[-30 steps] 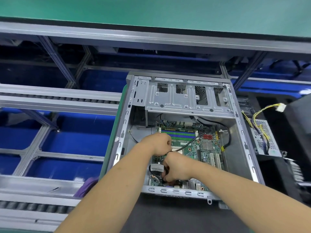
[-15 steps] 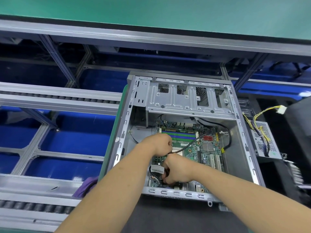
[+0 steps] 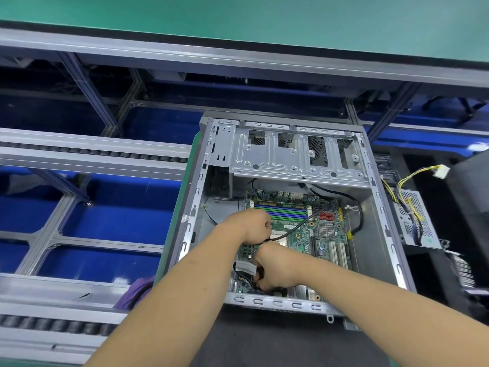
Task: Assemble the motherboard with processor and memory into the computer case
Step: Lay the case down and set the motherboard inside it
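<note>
Setting: we work at a conveyor line [image 3: 87,154] with blue bins, left of frame; the computer case [image 3: 381,234] lies open at centre.
Motherboard [image 3: 299,234]: already seated in the case floor, memory slots [image 3: 280,211] towards the top.
Left hand [image 3: 251,225]: fist curled round a black cable [image 3: 304,225].
Right hand [image 3: 275,271]: pinching a labelled cable end [image 3: 244,268] at the board's lower edge.
Risk: we judge a tug could bend a header or snag components.
Obstacles: drive cage [image 3: 291,154] above; loose power supply [image 3: 415,218] wiring at right.
</note>
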A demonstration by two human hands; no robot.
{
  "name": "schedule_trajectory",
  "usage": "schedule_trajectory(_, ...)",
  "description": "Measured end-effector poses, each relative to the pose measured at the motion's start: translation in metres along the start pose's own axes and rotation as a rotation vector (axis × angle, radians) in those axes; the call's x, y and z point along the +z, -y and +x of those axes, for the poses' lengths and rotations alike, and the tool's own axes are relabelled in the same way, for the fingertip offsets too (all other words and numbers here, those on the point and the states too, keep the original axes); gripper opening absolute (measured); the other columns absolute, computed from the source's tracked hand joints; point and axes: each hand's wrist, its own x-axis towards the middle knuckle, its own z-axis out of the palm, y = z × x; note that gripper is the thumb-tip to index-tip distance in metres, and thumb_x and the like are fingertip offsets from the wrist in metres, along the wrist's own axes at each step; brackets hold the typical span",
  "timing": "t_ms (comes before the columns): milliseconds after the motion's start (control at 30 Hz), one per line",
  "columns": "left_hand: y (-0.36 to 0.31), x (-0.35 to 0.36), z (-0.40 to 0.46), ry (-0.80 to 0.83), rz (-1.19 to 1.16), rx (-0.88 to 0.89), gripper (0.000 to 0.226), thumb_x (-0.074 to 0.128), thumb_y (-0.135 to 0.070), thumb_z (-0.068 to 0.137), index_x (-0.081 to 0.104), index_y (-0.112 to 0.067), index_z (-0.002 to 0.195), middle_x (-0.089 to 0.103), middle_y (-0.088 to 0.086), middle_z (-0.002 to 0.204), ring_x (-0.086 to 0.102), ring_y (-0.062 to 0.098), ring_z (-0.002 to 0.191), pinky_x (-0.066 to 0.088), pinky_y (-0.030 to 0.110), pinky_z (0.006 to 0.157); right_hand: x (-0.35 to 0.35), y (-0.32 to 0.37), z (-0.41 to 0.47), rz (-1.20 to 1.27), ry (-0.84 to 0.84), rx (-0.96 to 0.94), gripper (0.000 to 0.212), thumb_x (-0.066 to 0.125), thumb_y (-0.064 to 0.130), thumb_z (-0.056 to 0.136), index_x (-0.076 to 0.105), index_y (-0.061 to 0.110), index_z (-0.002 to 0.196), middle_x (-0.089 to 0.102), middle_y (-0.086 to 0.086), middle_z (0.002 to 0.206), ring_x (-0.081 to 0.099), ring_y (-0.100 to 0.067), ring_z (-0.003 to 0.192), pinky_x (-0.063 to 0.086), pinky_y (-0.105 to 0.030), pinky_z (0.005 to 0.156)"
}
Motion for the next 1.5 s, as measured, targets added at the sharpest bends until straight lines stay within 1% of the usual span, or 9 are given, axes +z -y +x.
schedule_trajectory(167,-0.001,0.0,0.0,-0.006,-0.001,0.003,0.02,0.047,-0.017,0.093,0.064,-0.007,0.093,0.067,0.013,0.1,0.05,0.023,0.078,0.049,0.037,0.074,0.001,0.0,0.001,-0.032,-0.015,-0.021,0.019,0.074,0.01,0.079,0.06,0.018,0.069,0.053,0.007,0.062,0.045,-0.01,0.056,0.034,-0.02,0.049)
schedule_trajectory(333,-0.002,0.0,-0.002,-0.009,0.001,0.01,0.016,0.048,-0.019,0.094,0.061,-0.013,0.086,0.066,0.01,0.095,0.052,0.023,0.078,0.049,0.036,0.074,0.001,0.0,-0.002,-0.035,-0.022,-0.033,0.006,0.073,0.009,0.081,0.067,0.008,0.079,0.074,-0.007,0.088,0.06,-0.019,0.073,0.045,-0.027,0.059)
schedule_trajectory(533,-0.001,0.0,-0.002,-0.003,0.004,0.007,0.016,0.048,-0.019,0.094,0.061,-0.014,0.087,0.066,0.008,0.096,0.053,0.023,0.08,0.051,0.036,0.076,0.002,0.0,-0.002,-0.113,-0.026,-0.051,0.04,0.071,0.015,0.085,0.042,0.022,0.059,0.045,0.006,0.057,0.039,-0.007,0.052,0.026,-0.023,0.045)
schedule_trajectory(633,-0.002,0.0,-0.001,0.001,0.007,0.002,0.015,0.048,-0.019,0.094,0.061,-0.015,0.086,0.066,0.008,0.096,0.053,0.022,0.08,0.05,0.035,0.075,0.003,0.005,-0.001,-0.1,-0.036,-0.047,0.039,0.068,0.013,0.086,0.042,0.016,0.057,0.044,-0.004,0.055,0.039,-0.023,0.055,0.028,-0.027,0.046)
schedule_trajectory(833,-0.003,0.0,0.0,0.014,-0.001,-0.002,0.014,0.048,-0.019,0.093,0.061,-0.015,0.087,0.066,0.007,0.098,0.054,0.022,0.082,0.047,0.033,0.072,0.003,0.006,0.0,-0.03,-0.033,-0.018,0.016,0.068,0.009,0.084,0.061,-0.001,0.074,0.07,-0.021,0.084,0.053,-0.031,0.069,0.042,-0.031,0.055)
schedule_trajectory(1000,-0.003,0.0,0.0,0.012,0.011,0.006,0.014,0.048,-0.019,0.093,0.06,-0.015,0.086,0.066,0.008,0.099,0.057,0.025,0.087,0.05,0.036,0.076,0.003,-0.003,-0.004,-0.005,-0.055,-0.03,0.027,0.07,0.011,0.085,0.055,0.017,0.064,0.055,0.003,0.06,0.045,-0.014,0.055,0.029,-0.015,0.044)
schedule_trajectory(1200,-0.003,0.0,0.001,0.017,0.019,0.007,0.015,0.048,-0.019,0.094,0.06,-0.013,0.089,0.065,0.01,0.1,0.053,0.024,0.082,0.048,0.036,0.075,0.002,-0.01,-0.005,-0.044,-0.063,0.02,0.042,0.075,0.022,0.087,0.044,0.017,0.059,0.046,0.002,0.059,0.039,-0.011,0.053,0.025,-0.023,0.045)
schedule_trajectory(1333,-0.004,0.0,0.001,0.018,0.02,0.014,0.014,0.048,-0.019,0.095,0.059,-0.014,0.086,0.065,0.01,0.099,0.053,0.024,0.082,0.048,0.036,0.075,0.002,-0.011,-0.007,0.013,-0.034,0.052,0.031,0.077,0.021,0.087,0.058,0.016,0.063,0.057,0.008,0.062,0.05,-0.009,0.057,0.036,-0.019,0.048)
schedule_trajectory(1500,-0.004,0.0,0.002,0.023,0.033,0.02,0.014,0.048,-0.019,0.095,0.057,-0.014,0.086,0.065,0.012,0.101,0.053,0.025,0.083,0.05,0.037,0.078,0.003,-0.01,-0.009,-0.001,-0.048,0.04,0.019,0.074,0.021,0.086,0.071,0.002,0.086,0.073,-0.015,0.089,0.066,-0.03,0.083,0.051,-0.034,0.068)
